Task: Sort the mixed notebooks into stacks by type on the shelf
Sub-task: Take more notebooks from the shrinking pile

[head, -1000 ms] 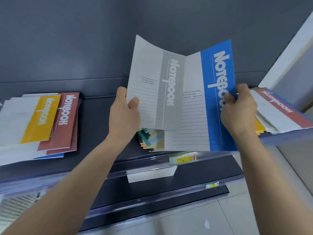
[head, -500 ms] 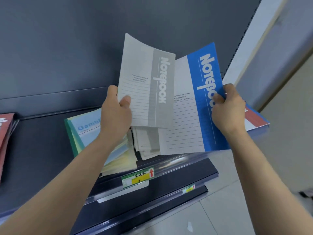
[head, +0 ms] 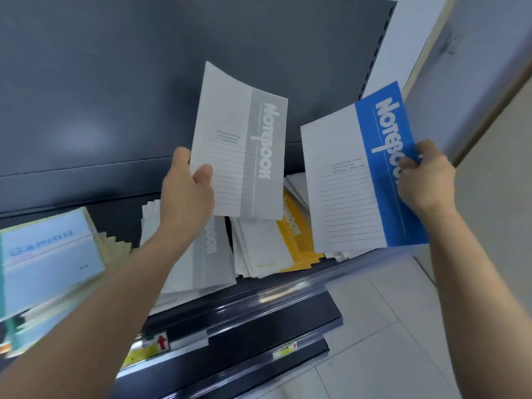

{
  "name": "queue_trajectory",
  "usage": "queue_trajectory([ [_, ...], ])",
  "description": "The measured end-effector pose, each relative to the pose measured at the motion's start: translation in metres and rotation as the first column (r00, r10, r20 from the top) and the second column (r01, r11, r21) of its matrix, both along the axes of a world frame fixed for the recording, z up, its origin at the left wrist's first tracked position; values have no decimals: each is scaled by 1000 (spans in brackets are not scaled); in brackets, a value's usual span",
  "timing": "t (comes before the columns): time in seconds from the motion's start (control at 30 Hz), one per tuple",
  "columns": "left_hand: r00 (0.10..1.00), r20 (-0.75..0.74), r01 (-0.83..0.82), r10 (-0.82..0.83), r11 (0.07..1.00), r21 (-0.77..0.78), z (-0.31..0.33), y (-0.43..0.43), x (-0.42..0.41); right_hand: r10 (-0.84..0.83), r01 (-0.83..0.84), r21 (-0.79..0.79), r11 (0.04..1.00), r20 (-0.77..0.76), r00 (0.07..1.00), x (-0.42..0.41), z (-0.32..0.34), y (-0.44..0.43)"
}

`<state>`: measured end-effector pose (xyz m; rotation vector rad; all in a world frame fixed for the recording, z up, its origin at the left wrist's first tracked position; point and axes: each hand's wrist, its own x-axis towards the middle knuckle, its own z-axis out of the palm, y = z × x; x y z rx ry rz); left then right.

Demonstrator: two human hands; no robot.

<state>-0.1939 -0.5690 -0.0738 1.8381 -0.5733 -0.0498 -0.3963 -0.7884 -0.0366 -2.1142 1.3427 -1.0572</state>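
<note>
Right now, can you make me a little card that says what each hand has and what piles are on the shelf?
left hand: holds the grey notebook, raised above the shelf
right hand: pinches the blue notebook by its blue edge
gap: the two held notebooks are apart, not touching
shelf: carries three piles in view
grey stack: under the left hand
yellow stack: between the two held notebooks, lower down
light blue pile: far left, blurry

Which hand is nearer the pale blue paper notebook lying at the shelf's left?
Left. The left hand, holding a grey-striped paper notebook, is right of the pale blue notebook; the right hand, holding a blue-striped notebook, is far off right.
</note>
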Motion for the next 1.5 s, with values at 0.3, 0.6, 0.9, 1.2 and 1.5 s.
queue_trajectory([
  [0.3, 989, -48, -138, 139, 990, 21, -15, -80, -77, 216, -202, 105, 974, -140, 966, -14, -39, -98],
  [0.6, 947, -24, -317, 320, 944, 92, -27, -76, -100, 300, -269, 145, 952, -277, 913, -1, -91, -133],
  [0.9, 897, 3, -440, 443, 890, 120, -31, -52, -104, 187, -256, -81, 963, -482, 856, 8, -106, -131],
  [1.2, 830, 32, -558, 557, 827, 75, -10, -17, -88, 591, -649, -237, 723, -275, 758, 43, -27, -63],
  [1.5, 821, -49, -562, 568, 821, 99, -19, 40, -57, 683, -727, -345, 594, -261, 682, 64, 7, 18],
])
